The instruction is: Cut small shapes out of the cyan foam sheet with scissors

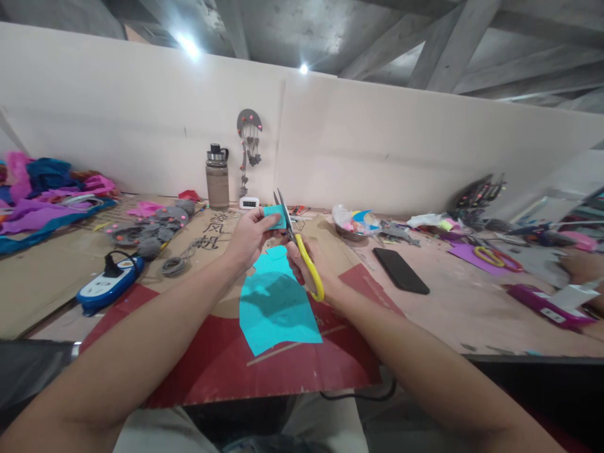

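Observation:
My left hand (248, 239) pinches a small piece of turquoise felt (275, 218) and holds it up above the table. My right hand (309, 261) grips yellow-handled scissors (297, 242), whose blades point up and meet the small piece's right edge. Below both hands a larger turquoise felt sheet (276, 305) lies flat on the red and brown cardboard (217, 362) that covers the table.
A black phone (400, 270) lies to the right, a blue and white power strip (109, 283) to the left. A water bottle (217, 177) stands at the wall. Grey felt balls (151, 231), bright fabric (42, 201), a bowl of scraps (353, 223) and another person's hand (585, 267) surround the work area.

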Demonstrator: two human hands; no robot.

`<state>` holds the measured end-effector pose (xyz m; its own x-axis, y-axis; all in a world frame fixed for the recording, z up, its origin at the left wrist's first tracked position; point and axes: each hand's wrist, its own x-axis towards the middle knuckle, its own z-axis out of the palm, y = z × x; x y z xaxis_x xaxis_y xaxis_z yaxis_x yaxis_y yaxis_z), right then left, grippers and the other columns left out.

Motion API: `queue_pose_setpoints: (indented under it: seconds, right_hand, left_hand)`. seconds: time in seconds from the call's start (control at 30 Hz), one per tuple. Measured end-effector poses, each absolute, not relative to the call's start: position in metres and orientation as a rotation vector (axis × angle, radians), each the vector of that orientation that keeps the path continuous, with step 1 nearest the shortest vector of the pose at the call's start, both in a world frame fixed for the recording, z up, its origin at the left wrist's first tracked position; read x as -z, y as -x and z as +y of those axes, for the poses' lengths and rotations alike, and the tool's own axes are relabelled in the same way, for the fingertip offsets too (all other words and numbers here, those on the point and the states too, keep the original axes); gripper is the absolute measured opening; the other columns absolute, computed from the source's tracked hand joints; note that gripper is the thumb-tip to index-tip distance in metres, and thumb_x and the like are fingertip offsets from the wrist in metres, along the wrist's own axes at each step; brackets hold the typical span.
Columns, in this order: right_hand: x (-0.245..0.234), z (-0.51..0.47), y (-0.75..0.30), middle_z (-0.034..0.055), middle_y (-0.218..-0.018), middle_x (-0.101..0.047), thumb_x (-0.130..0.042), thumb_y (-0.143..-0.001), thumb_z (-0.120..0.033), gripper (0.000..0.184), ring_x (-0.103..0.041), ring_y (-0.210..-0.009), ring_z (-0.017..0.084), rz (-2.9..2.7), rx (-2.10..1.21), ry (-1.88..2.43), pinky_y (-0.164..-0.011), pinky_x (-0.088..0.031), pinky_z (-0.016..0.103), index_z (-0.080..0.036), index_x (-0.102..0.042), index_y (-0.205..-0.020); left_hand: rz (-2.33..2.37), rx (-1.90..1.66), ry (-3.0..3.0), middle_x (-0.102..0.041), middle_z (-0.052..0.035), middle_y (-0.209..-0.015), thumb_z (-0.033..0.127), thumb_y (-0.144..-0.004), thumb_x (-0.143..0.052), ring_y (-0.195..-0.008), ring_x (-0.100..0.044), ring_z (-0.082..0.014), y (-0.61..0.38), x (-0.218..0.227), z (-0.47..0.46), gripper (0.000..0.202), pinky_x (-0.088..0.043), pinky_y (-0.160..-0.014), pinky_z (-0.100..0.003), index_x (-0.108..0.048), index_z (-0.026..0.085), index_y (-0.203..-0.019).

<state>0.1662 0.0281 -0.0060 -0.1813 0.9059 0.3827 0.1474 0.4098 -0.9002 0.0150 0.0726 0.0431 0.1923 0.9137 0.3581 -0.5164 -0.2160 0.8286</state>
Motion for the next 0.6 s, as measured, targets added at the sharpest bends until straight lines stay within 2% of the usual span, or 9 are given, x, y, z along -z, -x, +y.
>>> queue_pose_setpoints:
  seconds: [0.27,0.6]
  right_hand:
    - [0.0045,0.0266,-0.1673,-0.0064,-0.057,-0.043,-0.055,-0.091,-0.072,0.050,-0.038,-0.044,0.009,-1.642,-0.887,0.930,-0.040,-0.031,0.023,-0.023,-0.055,-0.097]
    - [0.0065,0.0315,-0.1687,-0.0036,-0.062,-0.044,-0.054,-0.093,-0.069,0.048,-0.041,-0.050,0.013,-1.653,-0.856,0.942,-0.041,-0.032,0.027,-0.022,-0.056,-0.105]
  left_hand:
    - [0.438,-1.410,-1.149,-0.068,-0.0013,-0.072,0.029,-0.069,-0.085,-0.062,-0.060,-0.0100,-0.0151,-0.0428,0.0721,0.027,-0.049,-0.059,-0.024,-0.063,0.016,-0.074]
    - [0.501,-1.383,-1.175,-0.067,-0.0001,-0.069,0.028,-0.066,-0.088,-0.059,-0.059,-0.0099,-0.0170,-0.0461,0.0689,0.028,-0.047,-0.057,-0.024,-0.064,0.015,-0.073]
